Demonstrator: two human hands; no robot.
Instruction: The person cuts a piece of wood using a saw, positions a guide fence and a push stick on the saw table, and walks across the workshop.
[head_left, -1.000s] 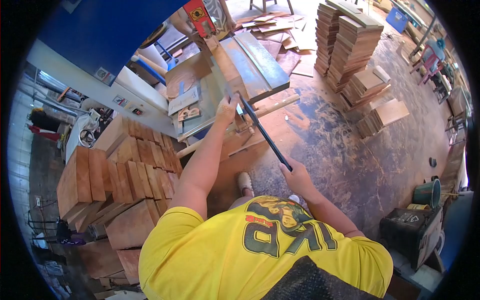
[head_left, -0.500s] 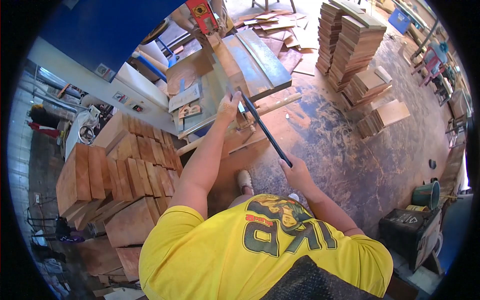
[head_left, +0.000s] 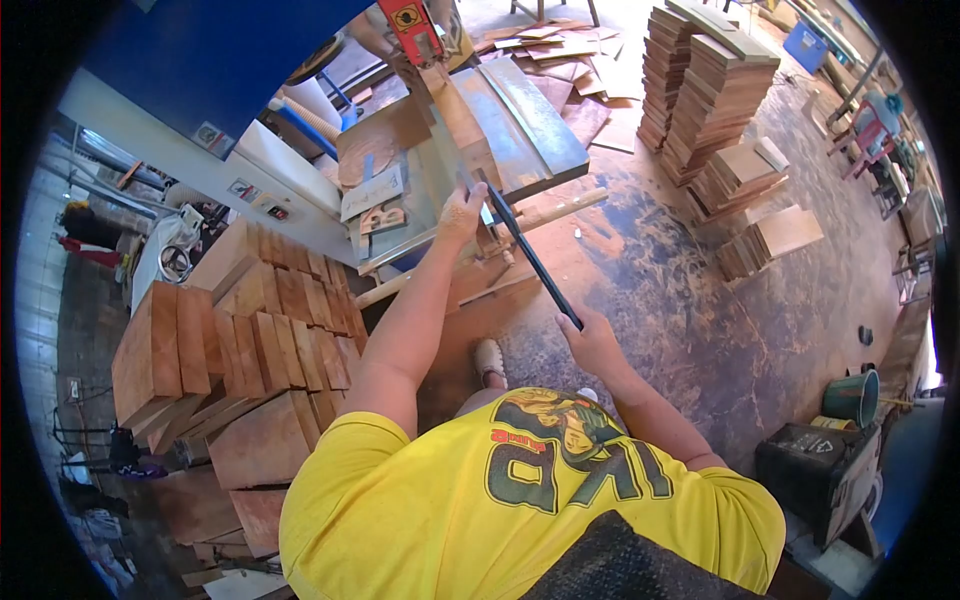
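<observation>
At left, wooden blocks are standing in a close stack beside the machine. Farther across, a co-worker's hand is showing behind the red guard, near the far end of a long timber, which is lying on the bench. The left hand is reaching to the timber's near end; its grip is partly hidden, so whether it is pinching or only touching the wood cannot be told. The black bar is slanting from that end to the right hand, whose grip is closing around its near end. Good handling is depending on steady, straight pressure (a skewed bar could be slipping off the end) and on fingers staying out of the cutting line. At right, boards are standing in tall piles.
</observation>
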